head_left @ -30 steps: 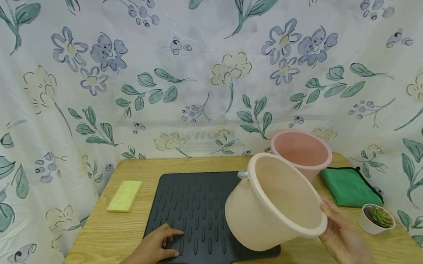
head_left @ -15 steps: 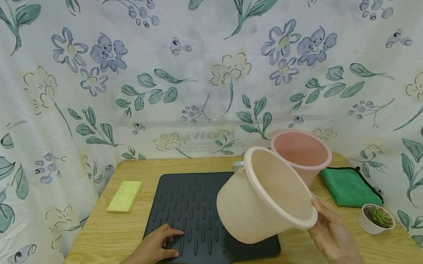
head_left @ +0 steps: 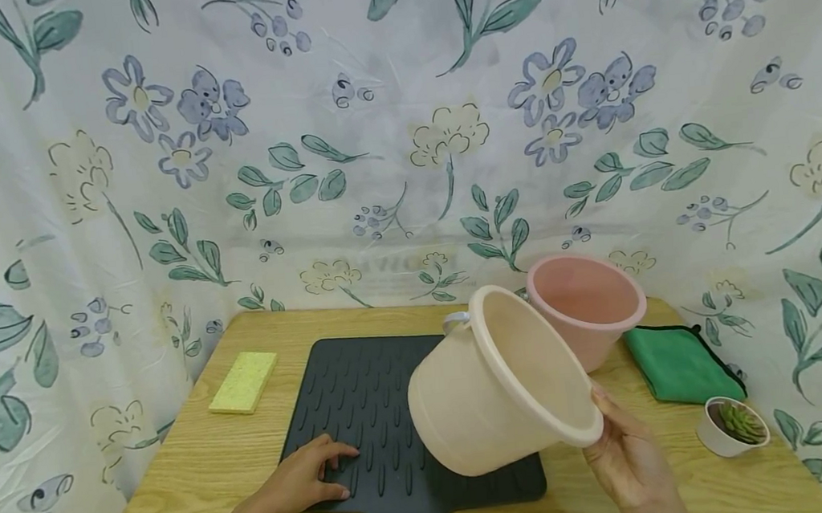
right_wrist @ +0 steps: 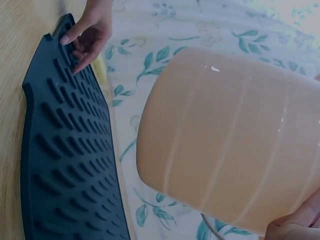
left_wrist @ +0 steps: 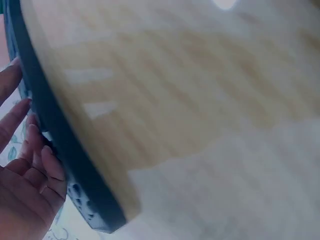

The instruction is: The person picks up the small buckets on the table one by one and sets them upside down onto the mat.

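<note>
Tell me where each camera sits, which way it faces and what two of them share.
Head: worn on the head, facing forward and down at the cream bucket and black mat; left hand and right hand show.
Left wrist: on that wrist, facing the mat's edge; the left hand shows at the left.
Right wrist: on that wrist, facing the bucket's outer wall; part of the right hand and the left hand show.
Shared: head and right wrist both show bucket and mat.

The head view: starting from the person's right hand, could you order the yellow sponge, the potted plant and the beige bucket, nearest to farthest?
From the right hand:
1. Beige bucket: touching, gripped at its rim.
2. Potted plant: off to the right.
3. Yellow sponge: far left, beyond the black mat.
</note>
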A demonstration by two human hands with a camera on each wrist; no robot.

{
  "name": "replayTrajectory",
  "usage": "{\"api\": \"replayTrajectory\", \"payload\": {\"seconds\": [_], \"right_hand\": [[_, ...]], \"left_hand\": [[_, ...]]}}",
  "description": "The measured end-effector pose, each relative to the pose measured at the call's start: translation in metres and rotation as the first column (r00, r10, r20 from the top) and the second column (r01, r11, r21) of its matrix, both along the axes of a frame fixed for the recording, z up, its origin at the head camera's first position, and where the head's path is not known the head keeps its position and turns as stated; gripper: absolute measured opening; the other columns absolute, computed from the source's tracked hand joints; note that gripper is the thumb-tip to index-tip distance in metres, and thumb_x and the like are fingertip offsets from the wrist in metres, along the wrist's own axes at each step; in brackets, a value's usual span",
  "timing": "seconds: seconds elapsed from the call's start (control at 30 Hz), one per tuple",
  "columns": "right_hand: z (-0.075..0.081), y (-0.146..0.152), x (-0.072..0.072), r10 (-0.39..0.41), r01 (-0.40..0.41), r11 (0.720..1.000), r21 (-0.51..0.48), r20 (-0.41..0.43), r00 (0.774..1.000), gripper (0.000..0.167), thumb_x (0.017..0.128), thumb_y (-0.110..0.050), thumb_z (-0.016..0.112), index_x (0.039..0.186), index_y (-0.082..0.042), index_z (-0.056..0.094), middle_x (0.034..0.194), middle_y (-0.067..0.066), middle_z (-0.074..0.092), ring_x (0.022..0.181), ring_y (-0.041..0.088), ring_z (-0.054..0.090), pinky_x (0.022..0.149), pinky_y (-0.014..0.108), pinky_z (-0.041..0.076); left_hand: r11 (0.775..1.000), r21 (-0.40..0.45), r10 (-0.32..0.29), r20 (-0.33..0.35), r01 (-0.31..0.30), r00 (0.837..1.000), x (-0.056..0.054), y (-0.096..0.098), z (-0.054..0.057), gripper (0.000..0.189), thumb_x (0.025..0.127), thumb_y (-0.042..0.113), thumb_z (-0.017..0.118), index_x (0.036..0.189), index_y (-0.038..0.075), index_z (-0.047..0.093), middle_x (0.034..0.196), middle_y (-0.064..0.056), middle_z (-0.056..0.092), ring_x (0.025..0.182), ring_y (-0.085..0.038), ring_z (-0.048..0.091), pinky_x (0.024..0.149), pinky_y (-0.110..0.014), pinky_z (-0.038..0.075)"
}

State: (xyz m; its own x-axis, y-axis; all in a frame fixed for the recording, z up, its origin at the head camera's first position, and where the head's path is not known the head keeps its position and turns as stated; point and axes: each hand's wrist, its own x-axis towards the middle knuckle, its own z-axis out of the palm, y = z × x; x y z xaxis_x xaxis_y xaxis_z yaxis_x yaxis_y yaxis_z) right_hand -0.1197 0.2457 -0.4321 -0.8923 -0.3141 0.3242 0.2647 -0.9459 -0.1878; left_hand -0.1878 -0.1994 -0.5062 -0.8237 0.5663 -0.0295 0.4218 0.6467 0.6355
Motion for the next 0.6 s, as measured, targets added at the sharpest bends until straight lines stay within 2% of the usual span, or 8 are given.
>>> {"api": "replayTrajectory", "payload": {"seconds": [0.1,0.23,0.43,0.5,0.6], "right_hand": [[-0.001,-0.003,0.001,-0.004,0.004,1.000,-0.010,0.023,1.000,0.054,0.109,-0.012,0.012,0.125,0.011,0.057,0.122,0.019,0.061,0.112,0.027,0.064,0.099,0.034,0.051],[-0.002,-0.007,0.002,-0.001,0.002,1.000,-0.023,0.038,0.999,0.053,0.109,-0.013,0.013,0.121,0.011,0.058,0.121,0.019,0.062,0.111,0.027,0.065,0.099,0.035,0.051],[-0.004,-0.012,0.004,0.010,-0.007,0.999,-0.047,0.072,0.997,0.050,0.109,-0.015,0.014,0.120,0.009,0.056,0.119,0.020,0.062,0.110,0.027,0.066,0.098,0.034,0.051],[-0.005,-0.013,0.005,0.012,-0.007,0.998,-0.054,0.086,0.996,0.049,0.109,-0.015,0.014,0.119,0.008,0.056,0.119,0.020,0.063,0.110,0.027,0.066,0.098,0.033,0.051],[-0.006,-0.015,0.006,0.011,-0.006,0.999,-0.054,0.098,0.995,0.049,0.110,-0.015,0.015,0.118,0.008,0.057,0.119,0.019,0.063,0.109,0.026,0.066,0.098,0.033,0.051]], "left_hand": [[1.000,0.030,0.007,-0.005,-0.007,1.000,-0.002,0.003,0.003,0.050,0.080,0.030,0.083,0.125,0.014,0.067,0.091,0.003,0.050,0.069,-0.002,0.042,0.060,-0.021,0.039],[0.991,0.132,0.012,0.007,-0.013,1.000,-0.005,0.012,0.012,0.052,0.083,0.032,0.080,0.128,0.010,0.065,0.095,-0.004,0.053,0.069,-0.003,0.044,0.060,-0.022,0.042],[0.955,0.297,-0.020,0.015,0.015,1.000,-0.009,0.028,0.024,0.053,0.086,0.034,0.077,0.131,0.012,0.063,0.099,-0.012,0.054,0.072,-0.005,0.046,0.063,-0.024,0.045],[0.941,0.339,-0.024,0.030,0.013,0.999,-0.009,0.031,0.026,0.051,0.087,0.031,0.076,0.133,0.013,0.062,0.103,-0.014,0.055,0.075,-0.008,0.048,0.066,-0.025,0.047],[0.915,0.404,-0.031,0.086,-0.006,0.996,-0.010,0.036,0.030,0.049,0.091,0.024,0.074,0.136,0.012,0.059,0.112,-0.020,0.055,0.085,-0.015,0.054,0.071,-0.028,0.049]]}}
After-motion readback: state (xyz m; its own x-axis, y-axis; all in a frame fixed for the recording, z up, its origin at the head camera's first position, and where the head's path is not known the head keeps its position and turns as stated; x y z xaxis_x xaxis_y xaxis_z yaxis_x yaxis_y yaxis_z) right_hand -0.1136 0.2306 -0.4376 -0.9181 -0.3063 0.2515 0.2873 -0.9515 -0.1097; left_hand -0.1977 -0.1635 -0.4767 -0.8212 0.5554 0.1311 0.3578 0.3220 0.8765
